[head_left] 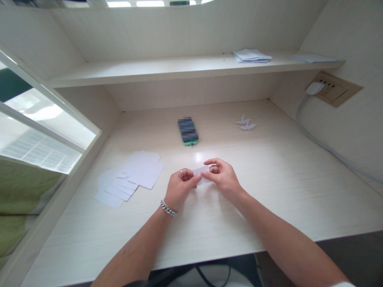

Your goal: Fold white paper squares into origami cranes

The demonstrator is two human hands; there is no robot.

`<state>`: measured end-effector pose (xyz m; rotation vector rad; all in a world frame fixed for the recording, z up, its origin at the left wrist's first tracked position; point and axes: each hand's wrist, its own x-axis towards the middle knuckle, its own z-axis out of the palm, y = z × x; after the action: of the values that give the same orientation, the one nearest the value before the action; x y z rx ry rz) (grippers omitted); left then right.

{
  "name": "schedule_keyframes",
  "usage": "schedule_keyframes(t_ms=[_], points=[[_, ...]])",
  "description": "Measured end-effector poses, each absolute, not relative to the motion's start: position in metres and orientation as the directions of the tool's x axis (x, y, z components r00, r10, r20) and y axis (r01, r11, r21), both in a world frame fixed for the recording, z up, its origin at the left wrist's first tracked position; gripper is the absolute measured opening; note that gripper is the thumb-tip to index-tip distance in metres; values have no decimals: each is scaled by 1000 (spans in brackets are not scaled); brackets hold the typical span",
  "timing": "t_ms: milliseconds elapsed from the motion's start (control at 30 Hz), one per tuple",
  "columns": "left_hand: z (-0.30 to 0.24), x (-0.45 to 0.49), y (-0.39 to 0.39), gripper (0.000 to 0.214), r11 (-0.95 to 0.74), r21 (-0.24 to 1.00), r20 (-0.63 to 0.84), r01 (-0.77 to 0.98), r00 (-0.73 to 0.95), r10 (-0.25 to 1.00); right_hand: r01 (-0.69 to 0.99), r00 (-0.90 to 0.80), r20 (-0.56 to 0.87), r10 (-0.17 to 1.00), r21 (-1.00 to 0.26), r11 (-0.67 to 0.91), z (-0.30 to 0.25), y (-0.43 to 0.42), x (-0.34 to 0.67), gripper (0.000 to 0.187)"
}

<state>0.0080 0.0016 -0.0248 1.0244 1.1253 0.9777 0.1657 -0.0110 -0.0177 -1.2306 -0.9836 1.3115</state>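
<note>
A small piece of white paper point(201, 173) is held between my two hands, above the middle of the desk. My left hand point(182, 185), with a ring and a chain bracelet at the wrist, pinches its left side between thumb and fingers. At the right side, my right hand point(223, 177) grips the paper with thumb and fingertips, its index finger raised a little. Fingers cover part of the paper, so its folds cannot be made out. Left of my hands, loose white paper sheets point(145, 169) lie spread and overlapping.
A phone-like object point(188, 131), blurred out, lies beyond my hands. Small folded paper shapes point(245, 123) sit at the back right. The shelf point(155, 73) carries a paper stack point(251, 56). A white cable point(323, 145) runs from the wall socket point(336, 91) along the right.
</note>
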Motion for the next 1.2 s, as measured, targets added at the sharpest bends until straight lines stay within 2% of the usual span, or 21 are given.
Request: schedule_keyframes(t_ms=[233,800,933,1000,1100,1200], points=[[-25,8,2,32,247,956,-224,-160,148,963,-84,34,-128,991,-989,-125,-16,-13,165,34],[-24,12,4,25,181,915,-164,-362,76,983,-232,1,-116,993,-966,-113,-16,-12,162,36],[-21,2,12,25,139,881,-179,-453,-48,983,-238,-5,-144,990,-961,-141,-16,-12,166,37],[-22,-2,13,26,143,902,-187,-408,-68,980,-252,1,-148,989,-957,-143,-17,-11,169,38],[-26,0,9,35,173,960,-158,-220,86,984,-255,20,-131,991,-959,-122,-20,-10,172,38],[-28,5,4,30,97,993,-83,-70,183,980,-217,12,-116,993,-970,-111,-20,-10,173,37]])
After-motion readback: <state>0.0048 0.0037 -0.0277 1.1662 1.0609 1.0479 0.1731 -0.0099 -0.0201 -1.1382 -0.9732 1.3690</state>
